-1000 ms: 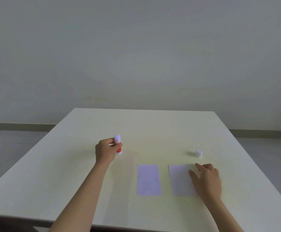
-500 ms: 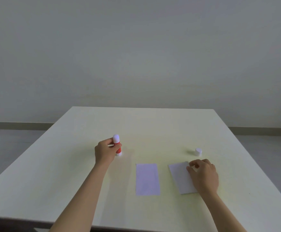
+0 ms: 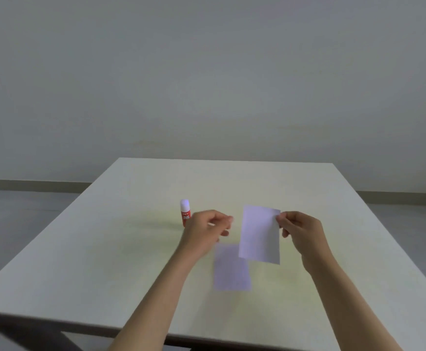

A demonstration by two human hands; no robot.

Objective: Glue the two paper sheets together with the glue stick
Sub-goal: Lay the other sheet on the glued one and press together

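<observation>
The glue stick stands upright on the table, just left of the empty, loosely curled left hand. Nearer lies one paper sheet. The right hand pinches the other sheet aloft, long axis upright, between both hands.

The flat sheet is blurred; the left hand hides the glue stick's base.

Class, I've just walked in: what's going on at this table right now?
A person is gluing two paper sheets. The right hand pinches one sheet by its edge and holds it lifted above the table. The other sheet lies flat below. The left hand hovers empty near the lifted sheet. The glue stick stands upright behind it.
</observation>
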